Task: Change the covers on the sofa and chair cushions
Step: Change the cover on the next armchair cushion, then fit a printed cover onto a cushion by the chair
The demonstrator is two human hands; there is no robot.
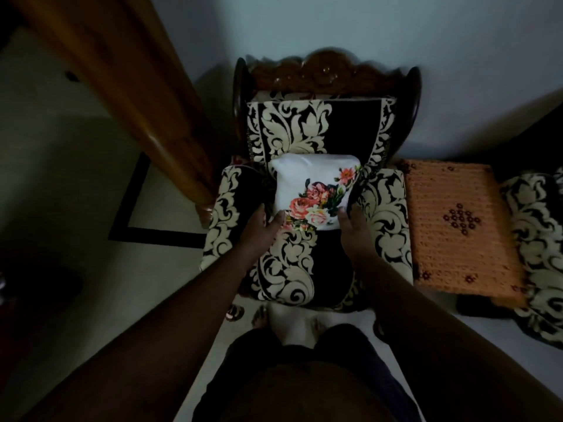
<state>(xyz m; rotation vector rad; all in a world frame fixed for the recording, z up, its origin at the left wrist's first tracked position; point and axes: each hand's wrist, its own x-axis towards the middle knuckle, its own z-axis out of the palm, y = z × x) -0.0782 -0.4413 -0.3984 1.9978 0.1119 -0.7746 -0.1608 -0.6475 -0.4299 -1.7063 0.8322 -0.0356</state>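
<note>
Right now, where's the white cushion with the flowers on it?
In the head view the white floral cushion sits on the chair seat, leaning against the backrest, between the left hand and right hand.

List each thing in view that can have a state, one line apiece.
white floral cushion: covered, leaning against the chair back on the seat
left hand: open, fingertips at the cushion's lower left corner
right hand: open, against the cushion's lower right edge
armchair: dressed in black and cream patterned covers
orange crocheted mat: spread flat over the small table beside the armchair
</note>
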